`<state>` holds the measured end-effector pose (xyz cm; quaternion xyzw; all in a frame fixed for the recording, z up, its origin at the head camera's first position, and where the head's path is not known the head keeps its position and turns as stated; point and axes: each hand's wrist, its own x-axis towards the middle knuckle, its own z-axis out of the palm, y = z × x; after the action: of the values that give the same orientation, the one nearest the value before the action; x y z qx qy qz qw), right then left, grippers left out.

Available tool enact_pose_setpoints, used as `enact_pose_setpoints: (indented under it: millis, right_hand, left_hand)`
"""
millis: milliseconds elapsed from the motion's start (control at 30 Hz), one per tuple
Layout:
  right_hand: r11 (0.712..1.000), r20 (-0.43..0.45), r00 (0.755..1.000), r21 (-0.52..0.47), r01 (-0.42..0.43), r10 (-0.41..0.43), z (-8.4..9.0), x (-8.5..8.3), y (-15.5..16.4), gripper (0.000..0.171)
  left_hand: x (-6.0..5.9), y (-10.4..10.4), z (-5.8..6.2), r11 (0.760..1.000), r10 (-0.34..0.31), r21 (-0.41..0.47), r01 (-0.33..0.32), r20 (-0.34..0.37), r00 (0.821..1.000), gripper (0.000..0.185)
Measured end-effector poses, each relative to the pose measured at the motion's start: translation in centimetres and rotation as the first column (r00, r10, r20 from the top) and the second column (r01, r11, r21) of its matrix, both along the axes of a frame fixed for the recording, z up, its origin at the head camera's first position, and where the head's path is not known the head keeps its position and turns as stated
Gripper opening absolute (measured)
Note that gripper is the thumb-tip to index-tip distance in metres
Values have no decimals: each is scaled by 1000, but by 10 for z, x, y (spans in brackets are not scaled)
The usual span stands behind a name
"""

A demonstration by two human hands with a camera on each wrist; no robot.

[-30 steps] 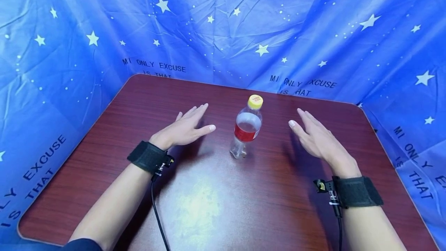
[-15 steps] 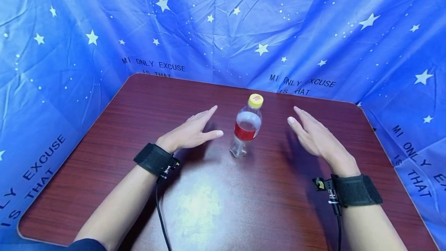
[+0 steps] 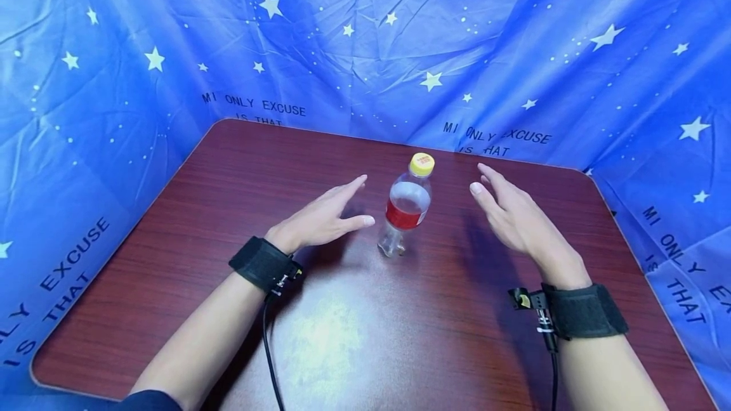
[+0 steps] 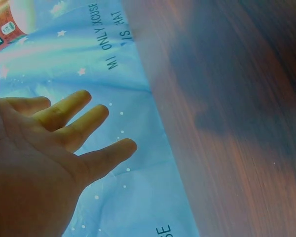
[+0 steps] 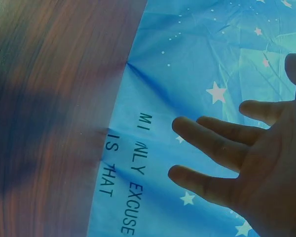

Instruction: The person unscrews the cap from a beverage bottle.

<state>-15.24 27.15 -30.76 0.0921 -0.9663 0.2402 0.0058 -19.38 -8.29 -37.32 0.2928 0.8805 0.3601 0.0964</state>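
Forearms: both enter from the near edge of the table (image 3: pixel 171 309); each carries a black wrist strap (image 3: pixel 263 263) with a small camera and a cable running back toward the person.
Tabletop: dark red wood-grain laminate with rounded corners; a patch of glare lies near the middle front.
Left hand (image 3: pixel 322 217): held just above the surface to the left of the bottle, fingers straight and loosely spread, thumb pointing at the bottle's lower body. It holds nothing. A narrow gap separates thumb tip and bottle.
Right hand (image 3: pixel 514 211): raised on the opposite side, palm turned inward toward the bottle, fingers extended and slightly apart. It holds nothing and stands somewhat further from the bottle than the left hand.
Hand arrangement: the two open palms flank the bottle from either side, a posture consistent, in my judgement, with closing in on it from both sides.
Plastic bottle (image 3: pixel 405 208): stands upright near the table centre, between the hands, touched by neither. Clear body, red label band, yellow cap (image 3: pixel 422 163). Contents cannot be determined.
Wrist views: each shows spread fingers (image 4: pixel 79 126) against the cloth; the left view catches the bottle's red label at its upper-left corner.
Backdrop (image 3: pixel 365 37): blue star-printed cloth with lettering, hung round the far and side edges of the table.
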Motion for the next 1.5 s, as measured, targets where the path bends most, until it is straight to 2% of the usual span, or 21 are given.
enact_pose_setpoints:
  millis: [300, 800, 1200, 1500]
  right_hand:
    - [1000, 20, 1000, 16, -16, 16, 5, 2, -8, 69]
    - [998, -37, 998, -37, -51, 50, 12, 3, -15, 64]
    - [997, 6, 998, -44, -55, 56, 26, -2, -30, 65]
    - [997, -15, 998, -38, -69, 69, 36, -9, -34, 65]
  left_hand:
    - [4, 5, 1, 1000, 7, 3, -7, 7, 1000, 90]
    - [7, 15, -4, 999, -29, 33, 28, 8, 1000, 94]
    - [8, 20, -8, 998, -32, 58, 29, 46, 998, 92]
    - [9, 24, -8, 996, -50, 84, 43, 84, 995, 95]
